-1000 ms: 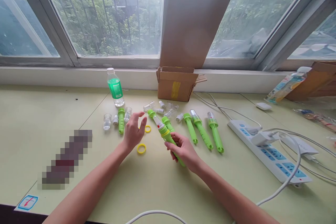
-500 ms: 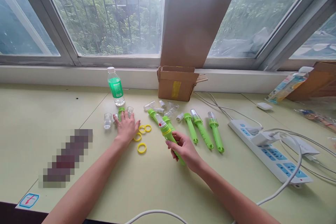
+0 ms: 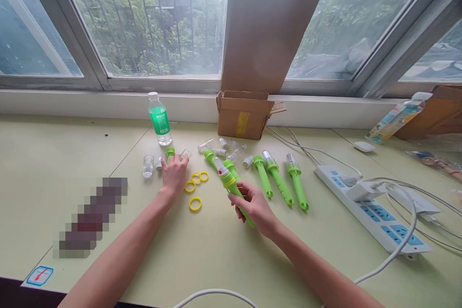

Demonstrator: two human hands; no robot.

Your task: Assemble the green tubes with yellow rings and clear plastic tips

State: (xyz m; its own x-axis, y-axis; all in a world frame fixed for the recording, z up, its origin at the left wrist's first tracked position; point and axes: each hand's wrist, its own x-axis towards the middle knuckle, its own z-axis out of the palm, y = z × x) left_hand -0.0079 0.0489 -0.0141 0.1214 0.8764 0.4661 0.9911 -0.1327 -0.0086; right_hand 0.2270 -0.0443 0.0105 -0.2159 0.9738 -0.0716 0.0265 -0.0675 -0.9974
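My right hand (image 3: 254, 206) is closed round the green handle of a light stick (image 3: 228, 181). That stick has a yellow ring at its collar and a white lamp piece with a red spot on top. At the left, my left hand (image 3: 174, 174) has its fingers curled down on a clear plastic cover (image 3: 186, 154), which is tilted; the fingertips are partly hidden. A green threaded part (image 3: 170, 153) shows just behind these fingers. Beside them are a small white lamp piece (image 3: 159, 163) and an upright clear cover (image 3: 147, 166). Several yellow rings (image 3: 195, 204) lie between my hands.
Green handles (image 3: 263, 176) and capped light sticks (image 3: 298, 183) lie right of centre. Clear covers (image 3: 237, 152) and lamp pieces are behind. A bottle (image 3: 160, 120), a cardboard box (image 3: 243, 116) and a power strip (image 3: 371, 211) with cables also stand or lie on the table.
My left hand's spread fingers have drawn together onto the clear cover, which has tipped and shifted slightly right. My right hand holds its light stick in the same place.
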